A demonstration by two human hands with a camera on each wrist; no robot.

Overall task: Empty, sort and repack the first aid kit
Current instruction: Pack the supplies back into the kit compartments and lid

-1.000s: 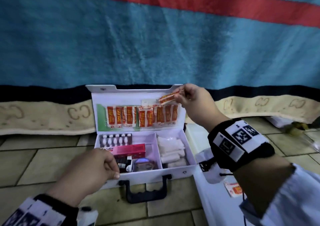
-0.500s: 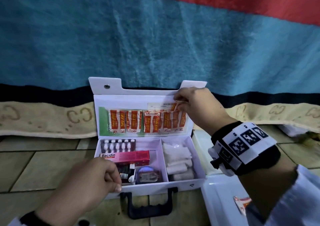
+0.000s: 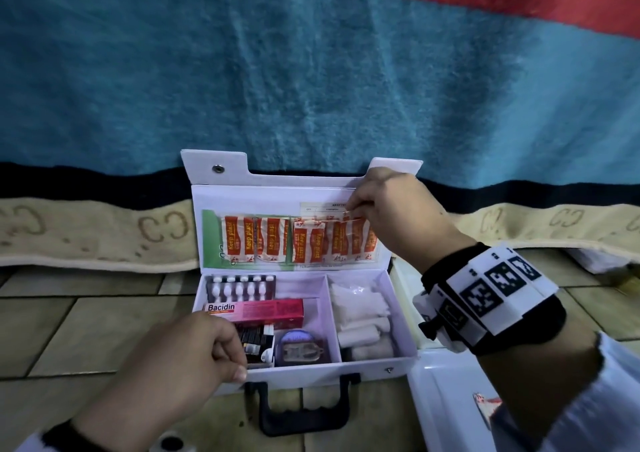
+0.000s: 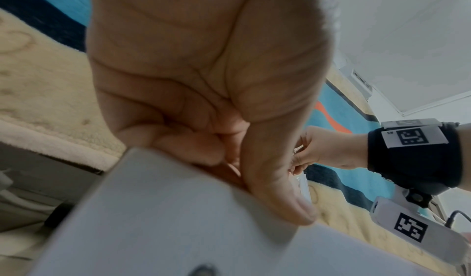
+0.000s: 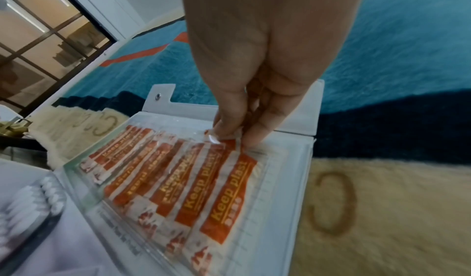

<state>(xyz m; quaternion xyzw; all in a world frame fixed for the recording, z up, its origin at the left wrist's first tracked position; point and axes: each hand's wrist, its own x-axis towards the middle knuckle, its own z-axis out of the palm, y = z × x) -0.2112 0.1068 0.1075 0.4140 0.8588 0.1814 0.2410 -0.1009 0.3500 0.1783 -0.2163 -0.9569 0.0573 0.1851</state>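
Blanket (image 3: 311, 70): a blue and red one hangs behind, its cream border reaching the tiled floor (image 3: 69, 330).
Kit (image 3: 377, 363): a white case lies open on the floor against the blanket's lower edge, lid upright, black handle (image 3: 301, 413) at the near edge.
Tray (image 3: 446, 403): a white one lies at the case's right side, just beside it.
Gauze rolls (image 3: 360, 323): soft and light, in the right compartment.
Red box (image 3: 256, 309): a stiff carton across the left compartment, a pill strip (image 3: 240, 287) behind it.
Plasters (image 5: 224, 195): orange wrapped strips tucked in the lid's clear pocket; thin, floppy and slick, probably best taken by their top ends.
Right hand (image 3: 398, 216): at the lid's upper right corner, thumb and fingertips (image 5: 224, 133) closed narrowly on the top of a plaster at the pocket's mouth.
Left hand (image 3: 180, 365): curled over the case's near left edge, thumb (image 4: 277, 189) pressed on the front wall, steadying it.
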